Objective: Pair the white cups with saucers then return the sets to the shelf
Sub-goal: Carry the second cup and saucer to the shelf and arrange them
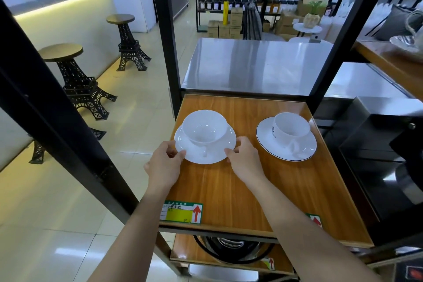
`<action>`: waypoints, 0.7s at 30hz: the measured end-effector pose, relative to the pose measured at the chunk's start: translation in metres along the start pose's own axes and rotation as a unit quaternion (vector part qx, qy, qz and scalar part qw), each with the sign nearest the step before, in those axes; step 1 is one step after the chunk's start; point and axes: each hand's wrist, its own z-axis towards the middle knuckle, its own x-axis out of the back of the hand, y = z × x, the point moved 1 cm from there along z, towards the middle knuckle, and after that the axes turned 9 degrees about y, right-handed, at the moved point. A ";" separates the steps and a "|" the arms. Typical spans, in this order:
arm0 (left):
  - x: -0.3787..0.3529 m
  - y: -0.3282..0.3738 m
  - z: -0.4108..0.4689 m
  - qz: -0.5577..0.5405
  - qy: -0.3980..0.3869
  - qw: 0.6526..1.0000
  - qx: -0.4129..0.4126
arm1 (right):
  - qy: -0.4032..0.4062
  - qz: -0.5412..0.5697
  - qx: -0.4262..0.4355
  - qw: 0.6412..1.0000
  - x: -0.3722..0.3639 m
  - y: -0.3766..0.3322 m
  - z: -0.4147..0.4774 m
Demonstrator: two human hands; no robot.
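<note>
A plain white cup (204, 126) stands upright on a plain white saucer (203, 154) at the back left of the wooden shelf (229, 190). My left hand (165, 162) pinches the saucer's left rim, and my right hand (245, 158) pinches its right rim. The saucer rests on or just above the shelf board; I cannot tell which. To the right, a second white cup (291, 127) with a dark logo sits on a black-rimmed white saucer (286, 144), with neither hand on it.
Black metal uprights (169, 52) frame the shelf. Price labels (182, 212) are stuck on its front edge. A black pan (233, 249) lies on the shelf below. A steel table (256, 64) stands behind, black stools (75, 75) at the left.
</note>
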 end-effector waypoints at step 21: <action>-0.017 0.008 -0.004 0.180 0.008 0.978 -0.103 | 0.041 0.069 -0.053 0.995 0.006 0.006 0.007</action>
